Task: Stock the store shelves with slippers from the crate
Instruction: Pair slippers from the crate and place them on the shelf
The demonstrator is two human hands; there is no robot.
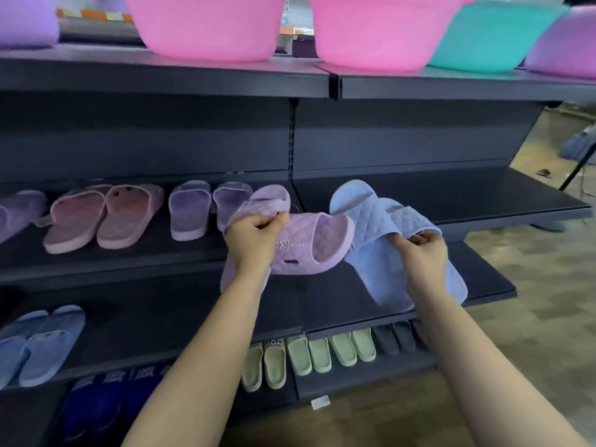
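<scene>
My left hand (253, 235) grips a pair of lilac quilted slippers (309, 245) by their straps, held in front of the dark middle shelf (145, 250). My right hand (422, 253) grips a pair of pale blue quilted slippers (371, 214) by a strap, just right of the lilac pair. Both pairs hang in the air above the shelf edge. On that shelf stand a purple pair (190, 211), a pink pair (103, 217) and another purple slipper (16, 211) at the far left. The crate is not in view.
Pink basins (209, 27), a teal basin (490, 37) and purple basins (564, 43) sit on the top shelf. A lower shelf holds a blue pair (42, 343). The bottom shelf has cream slippers (309, 356), dark grey ones (396, 337) and navy ones (93, 411). The shelf part (483, 195) to the right is bare.
</scene>
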